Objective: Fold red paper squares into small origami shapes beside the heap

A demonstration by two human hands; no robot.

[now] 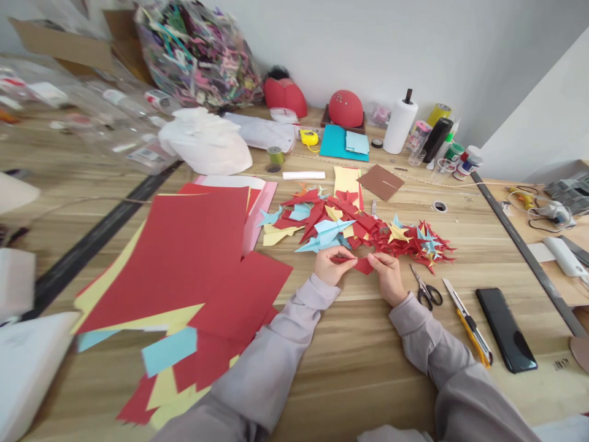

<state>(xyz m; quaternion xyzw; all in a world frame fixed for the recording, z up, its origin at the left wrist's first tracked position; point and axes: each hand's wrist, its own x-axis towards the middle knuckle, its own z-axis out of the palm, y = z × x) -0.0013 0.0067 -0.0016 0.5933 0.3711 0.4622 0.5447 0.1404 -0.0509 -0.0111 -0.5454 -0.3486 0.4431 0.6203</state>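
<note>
Between my two hands is a small folded piece of red paper (364,266). My left hand (332,265) pinches its left side with thumb and fingers. At the right side, my right hand (387,275) grips it the same way. Just beyond my hands lies a long heap of folded paper pieces, with light blue paper planes (327,234), yellow ones (280,234) and many small red ones (405,245). Scissors (427,291) with black handles rest to the right of my right hand, blades partly apart.
Large red paper sheets (170,252) over yellow ones cover the left, with a light blue piece (170,351) near. A utility knife (469,324) and a black phone (506,329) lie right. Behind are brown paper (381,182), a yellow tape measure (309,137) and a white bottle (400,127).
</note>
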